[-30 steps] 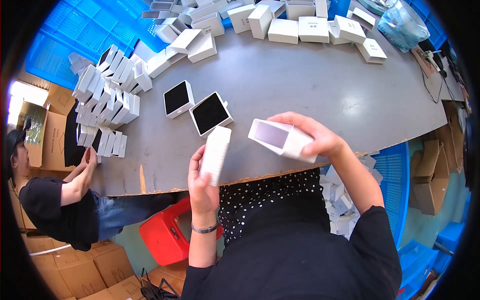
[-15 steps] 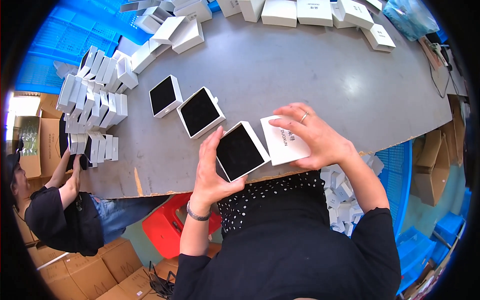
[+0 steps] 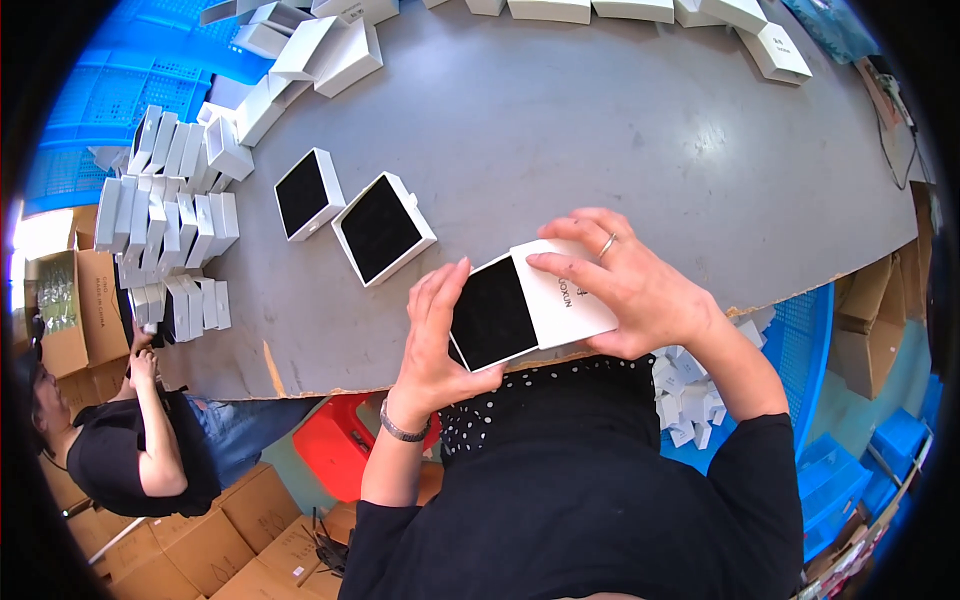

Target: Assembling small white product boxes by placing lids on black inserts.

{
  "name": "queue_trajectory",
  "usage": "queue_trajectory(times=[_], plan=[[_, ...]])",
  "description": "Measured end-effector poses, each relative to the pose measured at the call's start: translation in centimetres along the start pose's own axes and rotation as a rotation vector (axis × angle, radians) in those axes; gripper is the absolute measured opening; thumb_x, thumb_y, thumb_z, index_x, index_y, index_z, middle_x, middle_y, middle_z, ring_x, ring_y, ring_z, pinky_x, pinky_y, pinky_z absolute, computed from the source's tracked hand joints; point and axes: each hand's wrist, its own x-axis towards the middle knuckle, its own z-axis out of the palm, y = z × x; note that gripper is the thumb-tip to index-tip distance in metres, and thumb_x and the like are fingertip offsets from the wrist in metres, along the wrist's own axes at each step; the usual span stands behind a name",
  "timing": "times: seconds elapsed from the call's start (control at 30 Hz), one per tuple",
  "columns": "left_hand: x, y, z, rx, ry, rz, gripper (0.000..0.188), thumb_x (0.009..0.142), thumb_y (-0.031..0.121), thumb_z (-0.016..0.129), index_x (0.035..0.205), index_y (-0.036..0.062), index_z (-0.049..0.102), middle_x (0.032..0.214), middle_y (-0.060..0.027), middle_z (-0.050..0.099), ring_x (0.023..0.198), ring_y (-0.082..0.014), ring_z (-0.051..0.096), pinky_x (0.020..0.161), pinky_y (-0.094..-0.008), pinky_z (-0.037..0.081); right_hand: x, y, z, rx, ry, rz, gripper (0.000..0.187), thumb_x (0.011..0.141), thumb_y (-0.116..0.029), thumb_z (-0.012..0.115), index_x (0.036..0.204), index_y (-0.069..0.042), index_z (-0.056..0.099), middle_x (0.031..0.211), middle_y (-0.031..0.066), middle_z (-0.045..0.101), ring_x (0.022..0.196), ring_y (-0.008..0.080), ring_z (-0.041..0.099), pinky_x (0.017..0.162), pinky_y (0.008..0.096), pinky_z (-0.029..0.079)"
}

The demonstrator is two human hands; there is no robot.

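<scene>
Near the front edge of the table, my left hand (image 3: pixel 432 340) grips a white box tray (image 3: pixel 494 312) with a black lining, thumb at the near side and fingers at the far left. My right hand (image 3: pixel 640 285) is closed around a white box sleeve (image 3: pixel 560 300) with printing on top. The sleeve's left edge meets the tray and covers its right end. To the left of my hands, two more black-lined white trays lie on the table: a nearer tray (image 3: pixel 384 230) and a farther tray (image 3: pixel 308 196).
Several white boxes (image 3: pixel 170 220) stand in rows at the table's left. More white boxes (image 3: pixel 550 10) line the far edge of the grey table (image 3: pixel 600 130). A blue crate (image 3: pixel 815 350) with small white boxes sits below right. Another person (image 3: pixel 120 440) works at the left.
The tray and sleeve, apart by a narrow gap before, now meet, with the tray's right end inside the sleeve. The view has shifted slightly. The other person's arms have moved.
</scene>
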Motion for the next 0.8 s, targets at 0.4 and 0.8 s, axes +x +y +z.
queue_trajectory(times=[0.4,0.8], plan=[[3.0,3.0,7.3,-0.707,0.210,-0.134,0.130,0.076,0.069,0.069,0.163,0.0023,-0.001,0.163,-0.0223,0.020,0.146,-0.0346,0.033,0.118,-0.0489,0.030,0.2,-1.4,2.2,0.029,0.127,-0.014,0.081,0.060,-0.019,0.083,0.136,-0.008,0.056,0.140,0.0204,0.048,0.130,0.0416,0.043,0.107,0.0562,0.035],[4.0,1.1,-2.8,0.317,0.259,0.083,0.059,0.072,0.012,0.079,0.130,0.0066,0.064,0.141,-0.0173,0.053,0.139,-0.0431,0.040,0.114,-0.0542,0.035,1.2,4.7,-12.6,-0.340,0.121,0.577,0.078,0.067,-0.044,0.085,0.131,-0.007,0.057,0.134,0.0244,0.054,0.129,0.0420,0.049,0.106,0.0452,0.044]])
